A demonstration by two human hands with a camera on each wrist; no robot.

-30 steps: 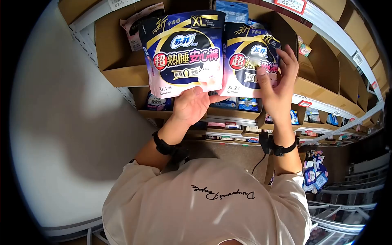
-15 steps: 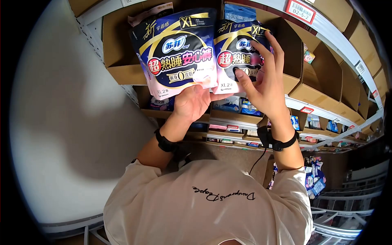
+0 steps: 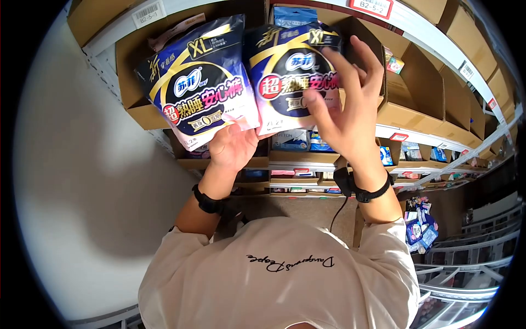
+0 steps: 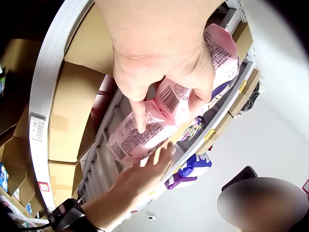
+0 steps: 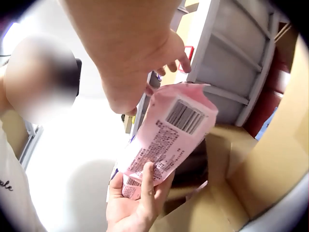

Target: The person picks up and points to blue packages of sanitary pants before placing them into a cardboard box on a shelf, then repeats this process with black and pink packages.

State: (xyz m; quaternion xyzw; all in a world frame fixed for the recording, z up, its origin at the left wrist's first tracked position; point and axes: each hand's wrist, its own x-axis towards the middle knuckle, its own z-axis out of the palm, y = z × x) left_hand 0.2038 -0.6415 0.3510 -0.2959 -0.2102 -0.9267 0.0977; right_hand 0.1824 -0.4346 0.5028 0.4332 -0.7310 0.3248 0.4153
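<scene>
Two dark-blue and pink packs of sanitary pants, marked XL, are held up side by side in the head view. My left hand [image 3: 234,147] grips them from below, its thumb on the front of the left pack [image 3: 189,82] and its fingers under the pink bottoms. That left pack leans to the left, and the right pack [image 3: 296,63] stands nearly upright. Over the right pack's front and right edge, my right hand [image 3: 353,112] has its fingers spread. Printed pink undersides, one a pack bottom [image 5: 169,125] with a barcode, face the right wrist view.
Cardboard bins [image 3: 433,98] line the shelf behind the packs, under a white rail with a B2-5-2 label [image 3: 371,6]. Lower shelves hold more packets. A pile of packs [image 3: 421,227] lies at the lower right. A pale wall [image 3: 76,181] fills the left side.
Both packs have shifted left in the head view. The left one has tilted further left, and their tops have spread apart. My right hand has moved left with them, over the right pack's front.
</scene>
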